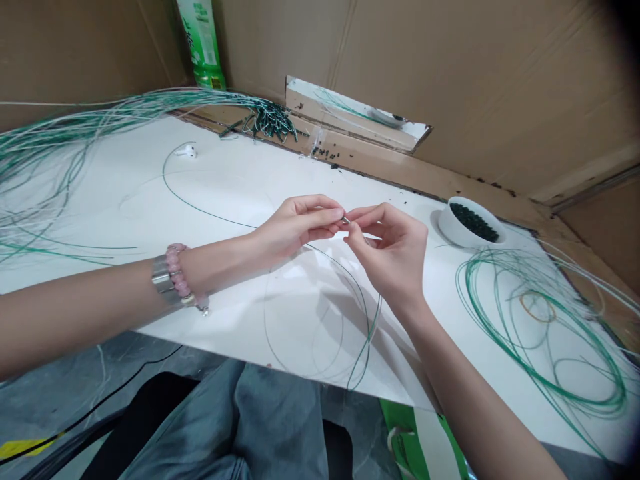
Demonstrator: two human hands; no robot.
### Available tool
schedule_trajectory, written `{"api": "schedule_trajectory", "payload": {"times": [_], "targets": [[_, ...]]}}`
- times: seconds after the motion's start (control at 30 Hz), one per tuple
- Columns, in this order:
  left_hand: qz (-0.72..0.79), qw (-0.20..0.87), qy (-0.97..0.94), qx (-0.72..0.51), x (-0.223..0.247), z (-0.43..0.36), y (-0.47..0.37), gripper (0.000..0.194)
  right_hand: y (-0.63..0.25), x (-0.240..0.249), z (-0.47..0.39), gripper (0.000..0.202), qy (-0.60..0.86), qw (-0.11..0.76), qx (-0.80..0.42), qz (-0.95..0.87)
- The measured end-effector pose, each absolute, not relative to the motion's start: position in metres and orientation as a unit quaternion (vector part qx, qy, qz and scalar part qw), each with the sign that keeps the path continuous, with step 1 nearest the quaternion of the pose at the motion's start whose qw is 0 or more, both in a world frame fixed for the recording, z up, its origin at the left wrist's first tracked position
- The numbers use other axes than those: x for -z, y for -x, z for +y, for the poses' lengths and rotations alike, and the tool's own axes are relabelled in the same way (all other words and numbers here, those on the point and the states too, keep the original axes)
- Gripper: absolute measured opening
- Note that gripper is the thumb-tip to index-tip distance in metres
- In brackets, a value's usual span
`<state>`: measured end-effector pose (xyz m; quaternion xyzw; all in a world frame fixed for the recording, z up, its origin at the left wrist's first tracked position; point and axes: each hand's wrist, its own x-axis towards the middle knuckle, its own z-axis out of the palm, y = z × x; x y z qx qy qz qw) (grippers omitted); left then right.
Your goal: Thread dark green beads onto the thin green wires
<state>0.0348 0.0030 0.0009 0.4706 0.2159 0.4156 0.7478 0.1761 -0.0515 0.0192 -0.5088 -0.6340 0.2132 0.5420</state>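
Note:
My left hand (303, 223) and my right hand (393, 247) meet above the white table, fingertips almost touching. Between them sits a small dark piece with a shiny side (345, 219), pinched by the left thumb and fingers; its exact kind is too small to make out. My right thumb and forefinger are closed at its other end. A thin green wire (373, 327) hangs in a loop below my right hand, and its upper part is hidden behind the fingers. Another stretch of green wire (200, 210) runs left from behind my left wrist across the table.
At right stand a white bowl (445, 227) of small dark green pieces and a coil of green wire (470, 280). A bundle of wires (120, 113) with dark ends lies at back left, near a white earbud (187, 151) and a green bottle (205, 50). Cardboard walls (425, 67) enclose the back.

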Motion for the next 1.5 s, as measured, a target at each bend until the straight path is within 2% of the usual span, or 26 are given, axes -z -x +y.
{"api": "schedule_trajectory", "payload": {"times": [0.4, 0.97, 1.5], "targets": [[0.217, 0.748, -0.473, -0.412, -0.0028, 0.0022, -0.0354, 0.007, -0.1750, -0.0184, -0.0525, 0.009, 0.500, 0.552, -0.196, -0.638], [0.241, 0.757, -0.468, -0.386, -0.0038, 0.0036, -0.0323, 0.004, -0.1760, -0.0164, -0.0529, 0.009, 0.503, 0.523, -0.128, -0.676], [0.254, 0.715, -0.522, -0.390, 0.0021, 0.0044, -0.0316, 0.013, -0.1771, -0.0138, -0.0517, 0.008, 0.519, 0.524, -0.146, -0.659]]}}
